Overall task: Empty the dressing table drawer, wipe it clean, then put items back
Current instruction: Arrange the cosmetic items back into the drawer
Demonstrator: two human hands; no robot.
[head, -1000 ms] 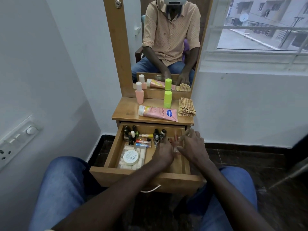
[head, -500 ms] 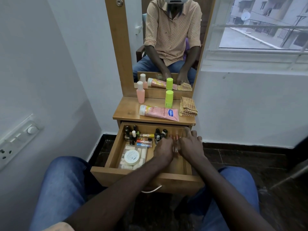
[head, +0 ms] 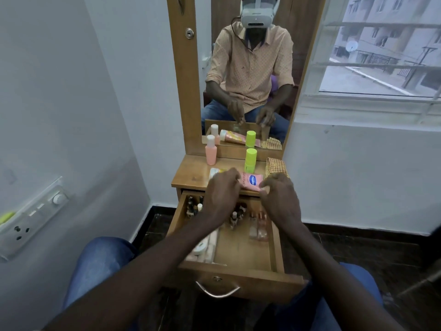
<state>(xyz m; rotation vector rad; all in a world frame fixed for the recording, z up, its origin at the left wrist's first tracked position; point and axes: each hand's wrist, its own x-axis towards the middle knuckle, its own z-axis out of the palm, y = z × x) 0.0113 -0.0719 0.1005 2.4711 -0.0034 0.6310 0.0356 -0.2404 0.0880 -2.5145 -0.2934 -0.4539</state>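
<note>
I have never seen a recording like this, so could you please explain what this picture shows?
There is no machine here: a person wears a camera on the head, looking down at their own arms; the mirror shows them seated. The left hand and right hand hover with curled fingers above the far end of the open drawer; whether they hold anything is too blurred to tell. On the table top stand a pink bottle and a green stick, and a pink tube and a checked cloth lie there. The drawer holds small bottles.

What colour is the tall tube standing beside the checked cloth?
The tall tube is bright lime green, seen best in the head view.
</note>
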